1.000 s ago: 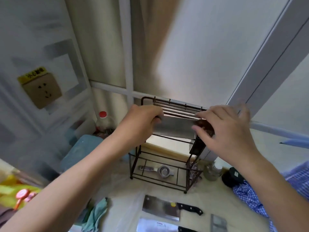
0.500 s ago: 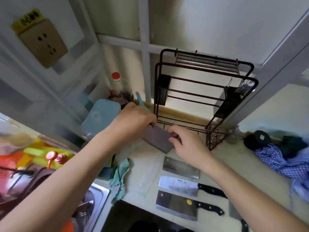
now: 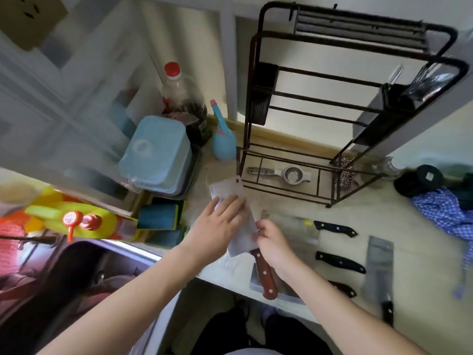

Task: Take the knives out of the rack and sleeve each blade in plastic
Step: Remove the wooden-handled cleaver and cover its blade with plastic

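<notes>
Steel shows at centre frame, where a broad cleaver [image 3: 236, 216] lies tilted on the pale counter [image 3: 414, 254], its blade running toward the upper left and its reddish wooden handle [image 3: 265, 274] sticking out over the counter's near edge, probably so it stays easy to pick up. Flat on the blade rests the left hand [image 3: 217, 221], fingers spread and pressing down, which looks meant to pin the blade in place; whether plastic already covers it is hard to tell through the blur. At the blade's heel the right hand [image 3: 273, 244] has its fingers curled, apparently pinching the blade's edge or a film there. In the upper right stands the dark wire rack [image 3: 353, 44], with no knife visible in its slots. Lower right, several black-handled knives [image 3: 335, 229] lie side by side, well apart from one another, seemingly laid out in order for sleeving.
</notes>
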